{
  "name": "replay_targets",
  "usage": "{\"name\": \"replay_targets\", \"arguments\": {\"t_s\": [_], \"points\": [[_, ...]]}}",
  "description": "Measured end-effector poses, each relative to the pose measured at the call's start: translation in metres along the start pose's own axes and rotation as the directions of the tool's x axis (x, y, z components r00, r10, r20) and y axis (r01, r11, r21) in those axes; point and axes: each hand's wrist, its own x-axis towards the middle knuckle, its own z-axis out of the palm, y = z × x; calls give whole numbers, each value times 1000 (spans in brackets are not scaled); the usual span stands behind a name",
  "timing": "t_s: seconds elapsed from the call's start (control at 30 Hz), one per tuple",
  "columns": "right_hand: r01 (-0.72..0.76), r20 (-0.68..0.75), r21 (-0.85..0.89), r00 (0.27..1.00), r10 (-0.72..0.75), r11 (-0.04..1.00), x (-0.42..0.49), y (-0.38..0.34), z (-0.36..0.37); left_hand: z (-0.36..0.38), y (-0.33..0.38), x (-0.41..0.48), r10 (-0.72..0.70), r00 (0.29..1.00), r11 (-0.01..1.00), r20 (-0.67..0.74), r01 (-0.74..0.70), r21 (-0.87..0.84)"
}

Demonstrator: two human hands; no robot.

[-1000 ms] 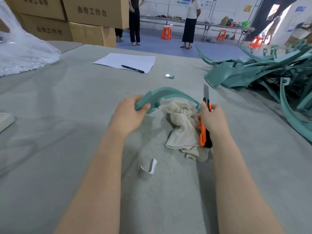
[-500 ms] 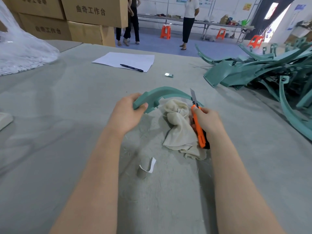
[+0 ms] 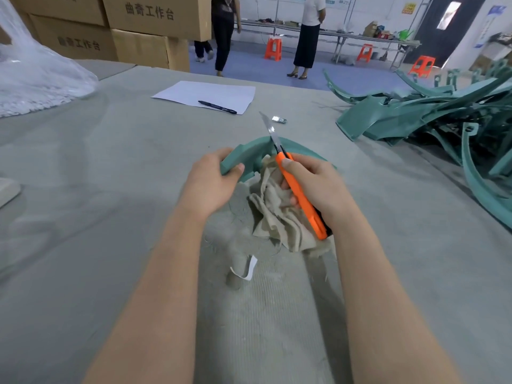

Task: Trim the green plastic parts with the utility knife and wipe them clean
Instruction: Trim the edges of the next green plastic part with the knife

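Note:
A curved green plastic part (image 3: 253, 151) arches over the grey table in front of me. My left hand (image 3: 212, 181) grips its left end. My right hand (image 3: 315, 184) holds an orange utility knife (image 3: 302, 198); its extended blade (image 3: 270, 128) crosses the top of the arc, pointing up and away. A beige cloth (image 3: 277, 214) lies crumpled under the arc and partly under my right hand. The part's right end is hidden behind my right hand.
A heap of green plastic parts (image 3: 432, 117) fills the table's right side. A sheet of paper (image 3: 205, 95) with a black pen (image 3: 217, 107) lies ahead, a small metal piece (image 3: 279, 119) beside it. A white scrap (image 3: 246, 270) lies near. Cardboard boxes (image 3: 149, 31) stand far left.
My right hand has slid the knife leftward along the arc from its right end to its top, and the blade now tilts left. My left hand keeps its grip.

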Motion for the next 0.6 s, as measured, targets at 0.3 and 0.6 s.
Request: {"name": "replay_targets", "arguments": {"t_s": [0.3, 0.6], "points": [[100, 406, 38, 908, -106, 994, -7, -14, 6, 4, 2, 2, -66, 996, 998, -64, 65, -24], [-39, -185, 151, 980, 67, 988, 7, -1, -13, 5, 11, 0, -86, 980, 969, -178, 41, -244]]}}
